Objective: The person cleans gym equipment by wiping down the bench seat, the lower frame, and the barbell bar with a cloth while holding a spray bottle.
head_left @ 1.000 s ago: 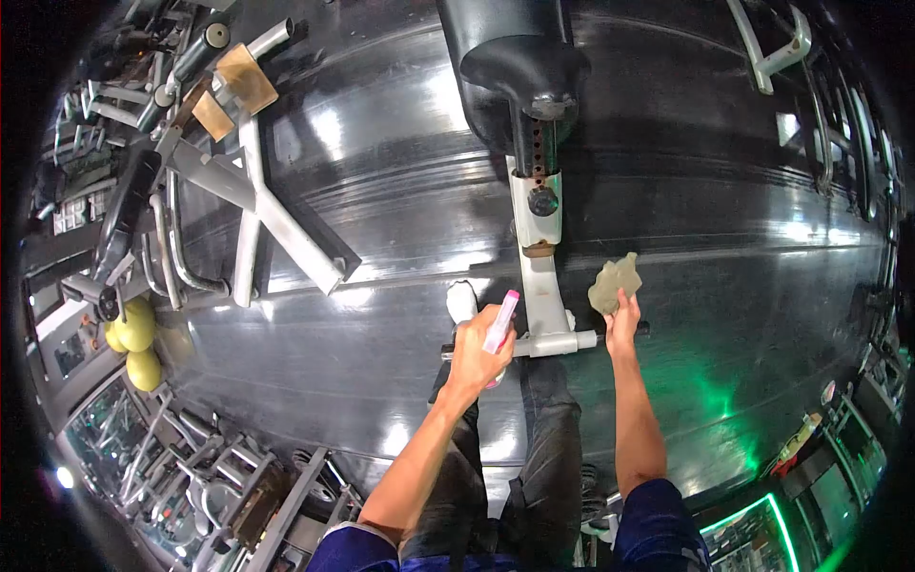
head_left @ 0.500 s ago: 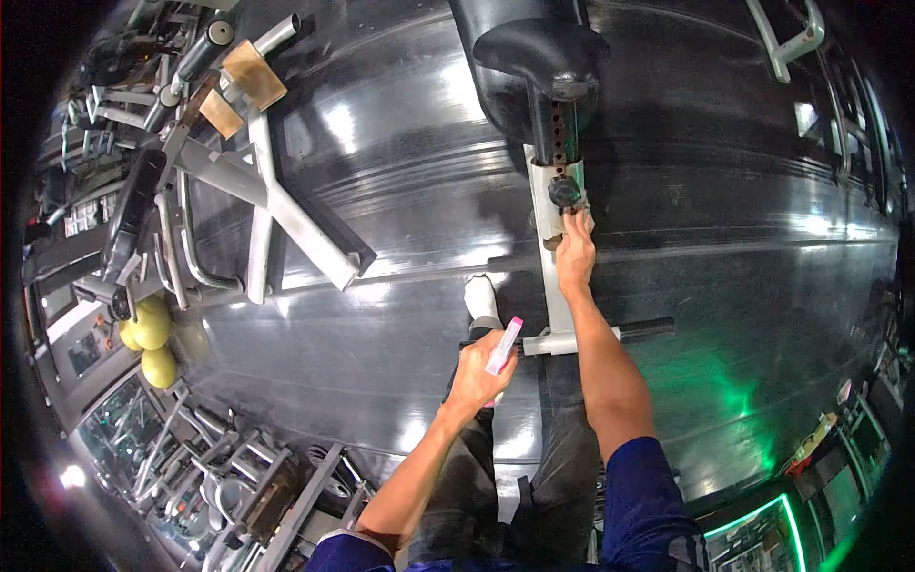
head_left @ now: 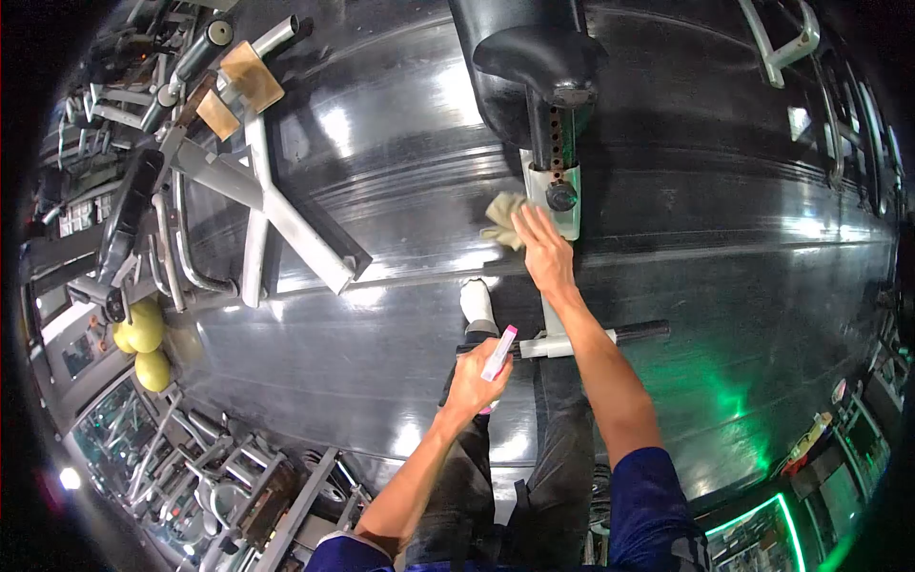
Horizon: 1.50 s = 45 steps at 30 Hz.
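Observation:
My left hand (head_left: 469,381) is wrapped round a spray bottle (head_left: 499,353) with a pink top, low in front of my legs. Farther forward, my right hand (head_left: 548,253) holds a yellowish-green cloth (head_left: 506,220) that sticks out to the left of its fingers. This hand is at the left side of the white post (head_left: 570,224) of an exercise machine, just below its black knob (head_left: 561,196). Above the knob is the machine's black padded seat (head_left: 538,57). A white crossbar (head_left: 555,345) with black ends lies between my hands and my legs.
A white metal frame (head_left: 303,238) with wooden blocks (head_left: 252,76) stands at the left. Yellow-green balls (head_left: 143,327) lie at the far left. Gym equipment (head_left: 229,477) fills the lower left, with another frame (head_left: 796,48) at the upper right. My foot (head_left: 477,302) is on the black floor.
My right hand went from the right side forward to the post, then slightly left and down, with the cloth coming out at the left. My left hand still holds the bottle.

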{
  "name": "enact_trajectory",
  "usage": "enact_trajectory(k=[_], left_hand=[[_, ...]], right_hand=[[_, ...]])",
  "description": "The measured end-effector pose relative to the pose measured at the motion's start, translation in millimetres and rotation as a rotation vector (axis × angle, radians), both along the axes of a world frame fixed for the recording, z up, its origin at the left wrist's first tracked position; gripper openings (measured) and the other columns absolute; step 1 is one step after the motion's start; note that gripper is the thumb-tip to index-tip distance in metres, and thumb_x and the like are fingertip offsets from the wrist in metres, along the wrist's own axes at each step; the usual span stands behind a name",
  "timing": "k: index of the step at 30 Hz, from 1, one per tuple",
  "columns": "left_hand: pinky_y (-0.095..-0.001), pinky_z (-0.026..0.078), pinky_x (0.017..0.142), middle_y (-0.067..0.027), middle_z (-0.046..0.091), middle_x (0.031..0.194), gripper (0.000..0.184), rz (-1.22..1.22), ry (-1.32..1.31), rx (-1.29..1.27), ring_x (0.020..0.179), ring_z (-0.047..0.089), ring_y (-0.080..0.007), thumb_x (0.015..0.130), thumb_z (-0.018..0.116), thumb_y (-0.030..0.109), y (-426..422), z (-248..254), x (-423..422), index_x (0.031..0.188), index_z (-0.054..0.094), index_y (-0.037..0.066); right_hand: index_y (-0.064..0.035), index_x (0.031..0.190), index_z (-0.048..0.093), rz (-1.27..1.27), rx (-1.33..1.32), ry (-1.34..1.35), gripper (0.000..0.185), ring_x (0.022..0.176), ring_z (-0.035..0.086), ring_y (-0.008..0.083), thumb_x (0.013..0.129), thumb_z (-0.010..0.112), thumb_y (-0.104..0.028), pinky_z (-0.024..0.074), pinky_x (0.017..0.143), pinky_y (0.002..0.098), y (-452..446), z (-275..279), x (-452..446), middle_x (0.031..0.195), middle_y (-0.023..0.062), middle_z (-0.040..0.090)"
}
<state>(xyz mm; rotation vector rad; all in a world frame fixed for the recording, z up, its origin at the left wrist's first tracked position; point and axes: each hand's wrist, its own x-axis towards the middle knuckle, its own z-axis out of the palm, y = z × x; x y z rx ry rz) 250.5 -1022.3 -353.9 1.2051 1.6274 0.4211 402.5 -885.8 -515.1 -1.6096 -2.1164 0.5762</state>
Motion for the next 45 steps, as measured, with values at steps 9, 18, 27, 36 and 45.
enact_trajectory(k=[9, 18, 27, 36, 45], left_hand=[[-0.0437, 0.052, 0.071, -0.0213, 0.066, 0.087, 0.019, -0.025, -0.006, -0.085, 0.082, 0.065, -0.0429, 0.085, 0.065, 0.012, -0.3, 10.3, -10.5, 0.103, 0.063, 0.004], [-0.0383, 0.052, 0.07, -0.0176, 0.066, 0.083, 0.017, -0.003, -0.02, -0.101, 0.073, 0.067, -0.031, 0.084, 0.066, 0.009, -9.9, -3.4, -14.0, 0.099, 0.064, 0.002], [-0.0446, 0.052, 0.072, -0.0216, 0.066, 0.088, 0.019, -0.01, -0.018, -0.046, 0.083, 0.064, -0.044, 0.086, 0.065, 0.012, -4.7, -0.3, -8.2, 0.103, 0.062, 0.004], [-0.0449, 0.052, 0.074, -0.0218, 0.066, 0.09, 0.02, -0.036, -0.038, -0.114, 0.086, 0.065, -0.0426, 0.086, 0.065, 0.013, -3.1, 2.4, -3.2, 0.104, 0.062, 0.003], [-0.0335, 0.052, 0.065, -0.0138, 0.067, 0.079, 0.016, 0.058, -0.049, 0.038, 0.067, 0.065, -0.0229, 0.085, 0.068, 0.009, -3.5, -5.5, -4.3, 0.098, 0.065, 0.002]], right_hand=[[-0.0141, 0.124, 0.064, 0.191, -0.032, -0.381, 0.041, 0.134, 0.045, 0.0285, 0.085, 0.054, -0.006, 0.0448, 0.105, 0.041, -41.3, -50.4, 46.9, 0.141, 0.0047, 0.054], [-0.0133, 0.125, 0.064, -0.971, -0.479, 0.309, 0.04, 0.109, 0.062, 0.04, 0.086, 0.053, -0.014, 0.0482, 0.095, 0.0443, -18.3, -72.0, 120.7, 0.112, 0.0225, 0.067], [-0.0104, 0.128, 0.061, -0.436, -0.163, 0.144, 0.051, 0.118, 0.056, 0.0404, 0.083, 0.05, 0.011, 0.0492, 0.1, 0.0418, 25.6, -22.2, 55.5, 0.138, 0.023, 0.05], [-0.0175, 0.121, 0.068, -0.903, -0.9, 0.173, 0.044, 0.106, 0.066, 0.0347, 0.08, 0.054, -0.009, 0.0505, 0.091, 0.0399, -51.8, -67.4, 99.6, 0.113, 0.0188, 0.069], [-0.0075, 0.124, 0.064, -0.479, -0.102, 0.265, 0.041, 0.113, 0.061, 0.0377, 0.087, 0.048, 0.0, 0.0487, 0.097, 0.0403, 84.9, -24.3, 64.3, 0.123, 0.0221, 0.063]])
